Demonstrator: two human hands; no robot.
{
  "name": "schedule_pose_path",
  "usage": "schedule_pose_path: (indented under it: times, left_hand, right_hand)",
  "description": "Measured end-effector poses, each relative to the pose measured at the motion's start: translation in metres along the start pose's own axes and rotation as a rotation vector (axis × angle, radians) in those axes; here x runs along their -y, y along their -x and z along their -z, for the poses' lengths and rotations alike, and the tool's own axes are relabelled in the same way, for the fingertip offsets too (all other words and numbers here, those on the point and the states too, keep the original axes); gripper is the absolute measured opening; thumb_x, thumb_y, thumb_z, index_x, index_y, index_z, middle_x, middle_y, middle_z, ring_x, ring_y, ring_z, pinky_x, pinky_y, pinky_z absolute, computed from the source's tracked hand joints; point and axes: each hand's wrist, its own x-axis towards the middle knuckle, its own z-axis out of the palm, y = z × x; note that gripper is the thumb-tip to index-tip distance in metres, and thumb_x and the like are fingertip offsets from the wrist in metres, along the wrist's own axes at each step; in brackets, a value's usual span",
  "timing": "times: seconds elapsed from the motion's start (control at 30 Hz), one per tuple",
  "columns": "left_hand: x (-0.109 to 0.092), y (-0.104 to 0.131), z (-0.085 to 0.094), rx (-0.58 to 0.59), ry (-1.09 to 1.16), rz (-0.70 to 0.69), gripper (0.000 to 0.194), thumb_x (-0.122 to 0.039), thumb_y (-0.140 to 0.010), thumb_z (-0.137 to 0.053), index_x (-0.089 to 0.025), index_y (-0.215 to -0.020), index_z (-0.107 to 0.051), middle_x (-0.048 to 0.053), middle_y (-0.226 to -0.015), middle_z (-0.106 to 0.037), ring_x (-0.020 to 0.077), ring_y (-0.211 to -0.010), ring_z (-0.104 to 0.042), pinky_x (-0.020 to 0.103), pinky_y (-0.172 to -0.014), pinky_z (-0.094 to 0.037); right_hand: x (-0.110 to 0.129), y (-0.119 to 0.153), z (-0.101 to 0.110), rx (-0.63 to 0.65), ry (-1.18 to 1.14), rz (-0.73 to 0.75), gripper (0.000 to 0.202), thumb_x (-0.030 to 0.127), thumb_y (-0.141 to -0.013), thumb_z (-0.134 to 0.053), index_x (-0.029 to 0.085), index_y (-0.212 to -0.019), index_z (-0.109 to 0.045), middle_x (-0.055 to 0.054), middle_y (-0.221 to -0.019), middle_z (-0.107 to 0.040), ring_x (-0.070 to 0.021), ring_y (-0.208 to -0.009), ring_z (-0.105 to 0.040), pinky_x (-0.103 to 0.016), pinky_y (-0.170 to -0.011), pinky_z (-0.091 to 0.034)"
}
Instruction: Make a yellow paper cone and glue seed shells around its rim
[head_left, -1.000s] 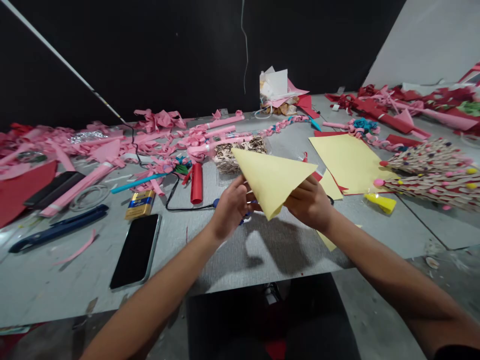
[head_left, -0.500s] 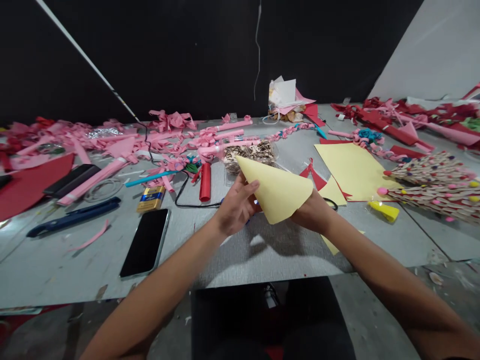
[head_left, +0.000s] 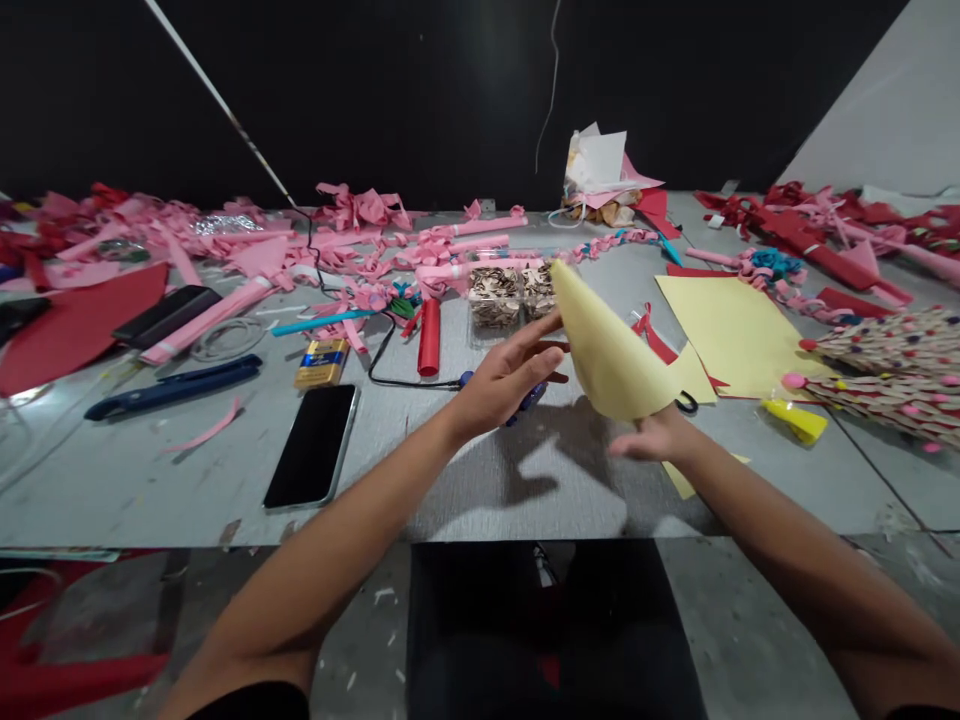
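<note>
Paper cone (head_left: 611, 350), yellow, tilted above the table (head_left: 450, 490) near its front edge.
Left hand (head_left: 506, 385) open beside it; right hand (head_left: 654, 437) at its rim, fingers mostly hidden, grip indeterminate; hands apart.

Black sleeves (head_left: 251, 702), bare forearms (head_left: 367, 520)

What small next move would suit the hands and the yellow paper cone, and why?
Probably closing the left hand lightly on the yellow paper cone: its fingers are spread beside the tilted paper, and only the right hand, at the wide end, seems to support it.
</note>
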Motion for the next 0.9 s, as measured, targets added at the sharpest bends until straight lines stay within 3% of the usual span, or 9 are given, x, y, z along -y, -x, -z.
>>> schedule_pose_path:
  times: [0.1,0.17,0.23,0.4,0.47,0.53,0.63,0.73,0.9]
  left_hand:
    - [-0.004,-0.002,0.014,-0.067,-0.148,-0.087,0.045,-0.059,-0.109,-0.073,-0.032,-0.145,-0.080,0.011,-0.163,-0.069,0.0256,-0.128,-0.073,0.034,-0.094,-0.064]
    - [-0.008,-0.004,0.023,-0.196,-0.200,-0.149,0.038,-0.054,-0.112,-0.068,-0.028,-0.136,-0.083,0.011,-0.148,-0.079,0.0213,-0.115,-0.075,0.032,-0.090,-0.062]
    - [-0.011,-0.008,0.031,-0.340,-0.220,-0.188,0.032,-0.047,-0.111,-0.066,-0.026,-0.126,-0.084,0.010,-0.133,-0.084,0.0191,-0.105,-0.074,0.032,-0.086,-0.060]
    - [-0.020,-0.014,0.049,-0.522,-0.381,-0.196,0.026,-0.042,-0.104,-0.063,-0.023,-0.105,-0.080,0.009,-0.107,-0.084,0.0195,-0.091,-0.073,0.033,-0.080,-0.057]
    - [-0.029,-0.012,0.061,-0.451,-0.597,-0.163,0.023,-0.037,-0.101,-0.061,-0.022,-0.096,-0.078,0.008,-0.098,-0.083,0.0200,-0.087,-0.072,0.035,-0.081,-0.057]
    - [-0.039,-0.007,0.075,-0.241,-0.895,-0.026,0.017,-0.029,-0.094,-0.063,-0.022,-0.095,-0.078,0.007,-0.097,-0.082,0.0222,-0.089,-0.073,0.037,-0.085,-0.057]
    - [-0.051,0.003,0.087,0.084,-1.195,0.316,0.043,-0.020,-0.081,-0.069,-0.024,-0.123,-0.079,0.008,-0.119,-0.085,0.0287,-0.110,-0.078,0.039,-0.093,-0.059]
    - [-0.055,0.006,0.082,0.180,-1.271,0.580,0.069,-0.014,-0.078,-0.070,-0.026,-0.146,-0.072,0.009,-0.141,-0.081,0.0314,-0.125,-0.078,0.039,-0.101,-0.061]
    - [-0.054,0.003,0.070,0.256,-1.257,0.636,0.066,-0.011,-0.077,-0.067,-0.026,-0.141,-0.076,0.006,-0.134,-0.083,0.0281,-0.120,-0.080,0.035,-0.099,-0.061]
  right_hand:
    - [0.011,-0.007,-0.002,-0.256,-0.369,-0.213,0.072,0.073,-0.088,-0.076,0.031,-0.146,-0.071,-0.014,-0.126,-0.084,-0.0451,-0.120,-0.080,-0.064,-0.093,-0.072]
    - [0.023,-0.016,0.002,-0.465,-0.658,-0.332,0.060,0.057,-0.082,-0.081,0.027,-0.134,-0.076,-0.013,-0.115,-0.086,-0.0438,-0.113,-0.081,-0.062,-0.090,-0.072]
    - [0.032,-0.024,0.010,-0.615,-0.821,-0.343,0.048,0.043,-0.079,-0.084,0.026,-0.123,-0.078,-0.011,-0.111,-0.087,-0.0378,-0.110,-0.082,-0.053,-0.089,-0.072]
    - [0.031,-0.033,0.030,-0.677,-1.026,-0.337,0.029,0.036,-0.086,-0.079,0.023,-0.112,-0.078,-0.009,-0.108,-0.089,-0.0273,-0.100,-0.084,-0.038,-0.084,-0.071]
    - [0.025,-0.034,0.033,-0.684,-1.075,-0.342,0.030,0.035,-0.085,-0.078,0.022,-0.112,-0.077,-0.010,-0.105,-0.089,-0.0272,-0.096,-0.085,-0.038,-0.080,-0.071]
    - [0.019,-0.036,0.034,-0.712,-1.109,-0.361,0.032,0.034,-0.084,-0.077,0.023,-0.114,-0.076,-0.008,-0.102,-0.089,-0.0272,-0.091,-0.085,-0.038,-0.075,-0.071]
    - [0.015,-0.040,0.033,-0.771,-1.116,-0.384,0.036,0.032,-0.083,-0.076,0.021,-0.117,-0.076,-0.008,-0.101,-0.090,-0.0261,-0.089,-0.085,-0.035,-0.072,-0.072]
    - [0.014,-0.043,0.032,-0.824,-1.091,-0.371,0.035,0.030,-0.081,-0.077,0.020,-0.114,-0.077,-0.008,-0.097,-0.089,-0.0253,-0.089,-0.085,-0.032,-0.073,-0.071]
    - [0.014,-0.042,0.032,-0.814,-1.082,-0.348,0.029,0.029,-0.080,-0.078,0.023,-0.108,-0.076,-0.007,-0.098,-0.088,-0.0249,-0.091,-0.084,-0.032,-0.073,-0.071]
